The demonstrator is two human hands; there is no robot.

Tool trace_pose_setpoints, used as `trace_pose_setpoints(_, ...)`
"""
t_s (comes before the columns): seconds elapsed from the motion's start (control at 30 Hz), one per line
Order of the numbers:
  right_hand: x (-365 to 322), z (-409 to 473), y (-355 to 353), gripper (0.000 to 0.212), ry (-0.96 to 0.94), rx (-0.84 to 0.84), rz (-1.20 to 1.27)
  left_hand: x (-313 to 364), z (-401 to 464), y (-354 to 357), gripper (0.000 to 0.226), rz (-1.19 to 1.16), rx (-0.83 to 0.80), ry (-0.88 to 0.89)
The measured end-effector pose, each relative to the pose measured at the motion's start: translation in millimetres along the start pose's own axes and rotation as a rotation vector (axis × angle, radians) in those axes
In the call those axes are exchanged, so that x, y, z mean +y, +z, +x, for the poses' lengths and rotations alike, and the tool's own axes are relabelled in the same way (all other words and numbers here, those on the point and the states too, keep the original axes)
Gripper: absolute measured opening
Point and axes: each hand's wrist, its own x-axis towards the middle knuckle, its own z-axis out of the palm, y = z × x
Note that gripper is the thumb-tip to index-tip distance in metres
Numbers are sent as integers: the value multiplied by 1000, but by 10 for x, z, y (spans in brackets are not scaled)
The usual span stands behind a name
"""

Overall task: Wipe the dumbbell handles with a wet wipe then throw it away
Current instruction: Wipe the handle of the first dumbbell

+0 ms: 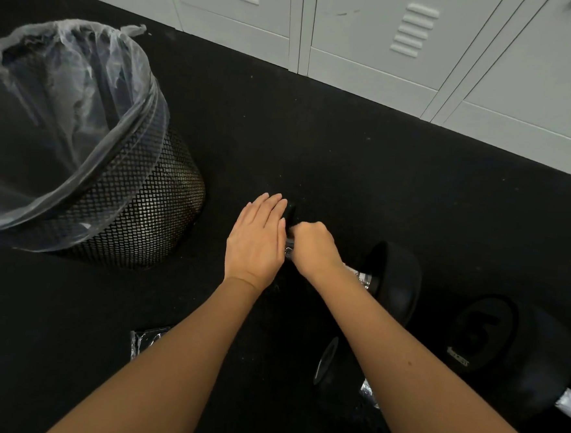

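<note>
Nearest the camera, two bare forearms reach forward over the black floor (283, 131). Low on the right lies a black dumbbell (511, 350) whose round end bears a raised "5" and a small line of writing too blurred to read; its chrome handle runs off toward the right edge. A second black weight end (326, 359) shows just under the right forearm, and a dark plastic packet (143, 340) lies beside the left forearm. Farther out, the right hand (310, 248), its grip closed in a fist, wraps the chrome handle (361, 277) of another dumbbell (394, 281), whose long axis runs from upper left to lower right; whether a wipe is inside the fist cannot be told. The left hand (258, 241) lies flat, fingers straight and together, resting on that dumbbell's far end, grip open. To the left stands a mesh waste bin (149, 213) lined with a clear bag (84, 77). Beyond are pale grey lockers (407, 55).
</note>
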Motion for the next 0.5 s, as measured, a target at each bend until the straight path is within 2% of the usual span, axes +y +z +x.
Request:
trace_pose_setpoints(0.17, 131, -88, -20, 42, -48, -124, -46, 0, -2, -1, 57, 10, 11, 8)
trace_pose_setpoints(0.37, 83, -230, 127, 51, -188, 47, -129, 4, -6, -8, 54, 18, -14, 5)
trace_pose_setpoints(0.43, 170, -307, 144, 58, -267, 48, -143, -10, -3, 12, 49, 27, -29, 2)
trace_pose_setpoints(0.5, 248, -308, 115, 59, -256, 27, -134, -7, -2, 12, 50, 32, -19, 0)
